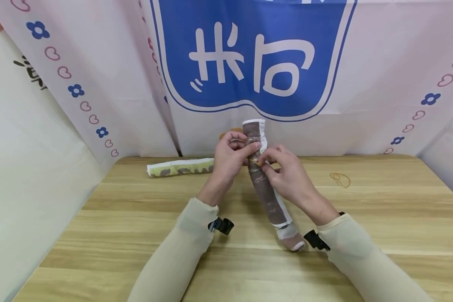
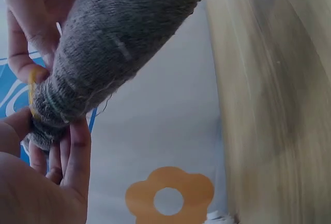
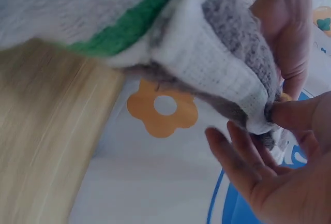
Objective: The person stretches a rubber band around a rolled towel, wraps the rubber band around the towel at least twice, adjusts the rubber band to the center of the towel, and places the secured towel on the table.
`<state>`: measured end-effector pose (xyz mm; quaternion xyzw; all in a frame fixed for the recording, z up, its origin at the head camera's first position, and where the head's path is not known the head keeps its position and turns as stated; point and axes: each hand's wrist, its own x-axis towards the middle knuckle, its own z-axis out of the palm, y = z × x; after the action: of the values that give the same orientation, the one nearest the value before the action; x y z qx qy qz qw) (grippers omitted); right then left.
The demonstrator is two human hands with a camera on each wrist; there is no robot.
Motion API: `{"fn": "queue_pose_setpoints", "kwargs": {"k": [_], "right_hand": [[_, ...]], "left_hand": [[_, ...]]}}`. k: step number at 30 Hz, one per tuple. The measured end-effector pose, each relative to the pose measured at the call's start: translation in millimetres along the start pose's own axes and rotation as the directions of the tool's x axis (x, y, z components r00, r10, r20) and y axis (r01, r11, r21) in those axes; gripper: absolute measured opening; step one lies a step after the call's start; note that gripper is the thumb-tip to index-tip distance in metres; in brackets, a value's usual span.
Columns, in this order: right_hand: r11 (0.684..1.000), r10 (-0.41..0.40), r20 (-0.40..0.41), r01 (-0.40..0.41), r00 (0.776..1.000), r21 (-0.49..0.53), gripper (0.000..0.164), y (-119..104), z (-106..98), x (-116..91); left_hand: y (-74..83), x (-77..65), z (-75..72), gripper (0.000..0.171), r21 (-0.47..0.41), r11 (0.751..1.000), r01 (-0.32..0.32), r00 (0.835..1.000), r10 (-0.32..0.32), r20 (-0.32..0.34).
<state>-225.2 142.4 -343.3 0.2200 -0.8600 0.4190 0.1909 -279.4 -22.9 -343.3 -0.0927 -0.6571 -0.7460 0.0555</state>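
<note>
A long rolled brown towel (image 1: 266,197) with white edging is held up at a slant over the table. My left hand (image 1: 228,157) grips it near the upper end, thumb across the front. Just below, my right hand (image 1: 290,174) pinches a yellow rubber band (image 1: 254,160) at the roll. In the left wrist view the band (image 2: 32,92) lies against the narrowed cloth by the right fingertips; whether it goes all the way round is hidden. The right wrist view shows the roll's white-and-grey cloth (image 3: 207,74) with a green stripe close up.
A second rolled towel (image 1: 179,167), green with grey spots, lies at the table's back left. Loose rubber bands (image 1: 340,180) lie on the wooden table (image 1: 381,235) at the right. Behind stands a printed backdrop (image 1: 207,126) along the table's back edge.
</note>
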Motion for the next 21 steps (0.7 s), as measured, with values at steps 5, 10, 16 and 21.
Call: {"fn": "queue_pose_setpoints", "kwargs": {"k": [5, 10, 16, 21], "right_hand": [[0.993, 0.078, 0.024, -0.076, 0.997, -0.089, 0.014, -3, 0, -1], [0.982, 0.185, 0.042, -0.183, 0.982, -0.056, 0.036, -3, -2, 1], [0.949, 0.246, 0.001, -0.241, 0.969, 0.204, 0.029, 3, -4, 3], [0.898, 0.271, 0.068, -0.278, 0.96, 0.341, 0.025, 6, -3, 4]], "left_hand": [[1.2, -1.9, 1.4, 0.032, 0.053, 0.998, -0.032, 0.998, 0.035, -0.058], [0.1, 1.2, 0.9, 0.024, -0.011, 0.999, -0.043, 0.999, 0.043, 0.021], [-4.7, 7.8, -6.8, 0.037, -0.183, 0.98, 0.083, 0.983, -0.05, 0.176], [-5.2, 9.7, -10.0, 0.039, -0.119, 0.978, 0.171, 0.955, -0.135, 0.263]]}}
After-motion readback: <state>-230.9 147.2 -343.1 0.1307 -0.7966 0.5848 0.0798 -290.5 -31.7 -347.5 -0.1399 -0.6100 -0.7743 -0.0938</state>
